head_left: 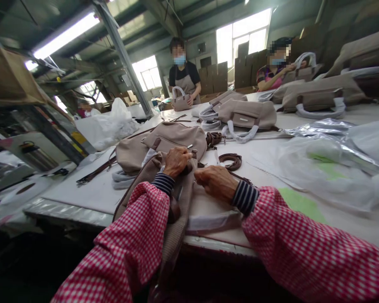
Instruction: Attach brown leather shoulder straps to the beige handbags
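A taupe handbag (180, 206) with brown trim lies at the table's front edge, tilted toward me and partly covered by my left arm. My left hand (177, 162) is closed on its far end, by a small brown tab (194, 154). Just to the right, my right hand (216, 181) is closed in a pinch close to that end; a small metallic glint shows at its fingertips, but what it holds is mostly hidden. A coiled brown strap (230, 161) lies beyond the right hand. Another taupe bag (177, 136) rests behind my left hand, with a wrapped handle (121, 180) beside it.
More taupe bags (248, 113) with wrapped handles lie farther back. Clear plastic (328, 168) and a green sheet (303, 205) cover the right side. Across the table (91, 189), one person (185, 78) holds a small bag; another person (276, 67) handles a bag at right.
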Motion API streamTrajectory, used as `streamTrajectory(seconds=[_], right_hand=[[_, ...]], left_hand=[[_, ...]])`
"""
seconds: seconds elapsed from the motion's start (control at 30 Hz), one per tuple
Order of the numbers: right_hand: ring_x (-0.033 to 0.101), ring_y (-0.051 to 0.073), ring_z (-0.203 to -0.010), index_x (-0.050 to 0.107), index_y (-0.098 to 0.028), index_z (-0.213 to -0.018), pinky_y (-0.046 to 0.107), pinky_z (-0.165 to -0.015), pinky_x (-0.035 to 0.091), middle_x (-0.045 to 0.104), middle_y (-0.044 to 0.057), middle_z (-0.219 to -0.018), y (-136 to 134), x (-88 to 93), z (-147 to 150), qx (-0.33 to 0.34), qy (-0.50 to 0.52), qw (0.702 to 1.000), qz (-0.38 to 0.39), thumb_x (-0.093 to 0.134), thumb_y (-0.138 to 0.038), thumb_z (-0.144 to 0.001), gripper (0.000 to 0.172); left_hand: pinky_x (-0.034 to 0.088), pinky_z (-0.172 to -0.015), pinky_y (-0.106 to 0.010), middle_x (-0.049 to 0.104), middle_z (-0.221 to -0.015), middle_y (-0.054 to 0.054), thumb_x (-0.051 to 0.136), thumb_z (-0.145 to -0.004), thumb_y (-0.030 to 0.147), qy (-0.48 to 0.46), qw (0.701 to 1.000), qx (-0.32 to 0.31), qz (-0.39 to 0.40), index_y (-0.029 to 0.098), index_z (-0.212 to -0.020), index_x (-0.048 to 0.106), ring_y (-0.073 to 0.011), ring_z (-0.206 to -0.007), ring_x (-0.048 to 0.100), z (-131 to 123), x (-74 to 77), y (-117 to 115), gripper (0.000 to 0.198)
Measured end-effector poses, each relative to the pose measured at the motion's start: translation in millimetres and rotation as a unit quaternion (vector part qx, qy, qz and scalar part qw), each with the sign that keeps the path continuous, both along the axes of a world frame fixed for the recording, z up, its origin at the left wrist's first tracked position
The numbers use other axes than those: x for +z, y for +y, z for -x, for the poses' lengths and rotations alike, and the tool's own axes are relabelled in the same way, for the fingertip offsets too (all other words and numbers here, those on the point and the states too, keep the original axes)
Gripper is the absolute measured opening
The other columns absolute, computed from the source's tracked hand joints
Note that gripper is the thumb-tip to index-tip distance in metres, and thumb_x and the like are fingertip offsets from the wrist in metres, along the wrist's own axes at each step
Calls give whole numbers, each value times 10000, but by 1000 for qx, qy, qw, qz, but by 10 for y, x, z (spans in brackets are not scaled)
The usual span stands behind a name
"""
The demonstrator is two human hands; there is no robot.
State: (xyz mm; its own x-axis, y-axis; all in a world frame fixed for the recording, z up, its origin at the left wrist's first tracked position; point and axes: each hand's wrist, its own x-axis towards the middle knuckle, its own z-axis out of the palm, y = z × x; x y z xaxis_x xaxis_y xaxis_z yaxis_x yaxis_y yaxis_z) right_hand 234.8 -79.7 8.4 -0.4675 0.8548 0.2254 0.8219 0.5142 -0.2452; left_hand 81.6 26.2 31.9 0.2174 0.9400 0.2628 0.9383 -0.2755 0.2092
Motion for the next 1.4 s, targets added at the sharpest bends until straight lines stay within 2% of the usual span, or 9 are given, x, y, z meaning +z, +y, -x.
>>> streamTrajectory(seconds=[0.13,0.33,0.43,0.53,0.6,0.83,0.97,1.17,1.4], right_hand=[[560,149,-713,635,-166,-786,285,-651,285,673,36,-774,-370,-114,-16,130,51,989,56,592,-71,-741,114],[536,122,-711,650,-146,-766,244,-684,335,610,-13,-731,-375,-447,-137,135,240,948,163,671,-135,-830,69],[527,117,-697,665,-145,-748,243,-680,340,600,-25,-713,-335,-499,-143,132,273,936,176,715,-148,-819,87],[541,122,-694,692,-151,-760,245,-676,353,622,-26,-711,-347,-513,-132,125,298,927,191,726,-151,-811,61],[542,126,-686,701,-156,-761,246,-667,361,625,-26,-705,-356,-520,-128,122,306,924,196,737,-165,-805,57],[555,137,-736,707,-149,-863,265,-718,420,627,1,-791,-314,-518,-137,105,318,937,95,609,-150,-901,105],[582,158,-877,713,-193,-1192,290,-806,448,641,53,-1048,-327,-476,-57,77,189,979,26,577,-10,-823,433],[515,282,-1159,748,-203,-1074,348,-755,427,544,129,-1380,-393,-368,20,133,-30,987,-89,555,-215,-988,211],[541,235,-1117,651,-191,-1081,402,-856,385,665,45,-1150,-535,-503,-211,150,-24,986,-65,543,-245,-1027,132]], left_hand=[[443,-791,-318,748,-923,-95,585,-923,351,-5,999,32,-4,181,-854,749,-254,-965,666,-63,-28,149,246],[469,-897,-375,714,-1188,-103,581,-947,325,11,999,-28,-25,206,-1162,688,-295,-1133,619,-127,-43,-25,268],[392,-1056,-445,605,-1431,-43,591,-925,188,72,982,-169,-53,287,-1303,619,-302,-1371,455,8,125,-395,392],[325,-1125,-467,658,-1355,-14,532,-902,48,197,894,-401,-34,287,-1215,656,-255,-1365,464,225,224,-800,412],[303,-1144,-476,704,-1258,-13,552,-881,30,239,858,-453,-11,268,-1180,658,-248,-1306,513,372,190,-998,396],[351,-1086,-467,721,-1140,-27,517,-918,41,226,883,-399,-99,202,-1026,637,-243,-1148,583,607,-67,-1127,228],[382,-1028,-480,700,-932,-21,531,-832,31,213,883,-397,-129,208,-923,614,-257,-1070,585,584,-72,-1087,215],[395,-1092,-469,688,-948,-49,471,-838,63,124,879,-433,-155,208,-861,597,-253,-1147,567,436,81,-1072,193],[496,-995,-394,673,-911,-56,427,-865,48,79,901,-408,-126,196,-778,548,-224,-1074,615,739,420,-1028,210]])
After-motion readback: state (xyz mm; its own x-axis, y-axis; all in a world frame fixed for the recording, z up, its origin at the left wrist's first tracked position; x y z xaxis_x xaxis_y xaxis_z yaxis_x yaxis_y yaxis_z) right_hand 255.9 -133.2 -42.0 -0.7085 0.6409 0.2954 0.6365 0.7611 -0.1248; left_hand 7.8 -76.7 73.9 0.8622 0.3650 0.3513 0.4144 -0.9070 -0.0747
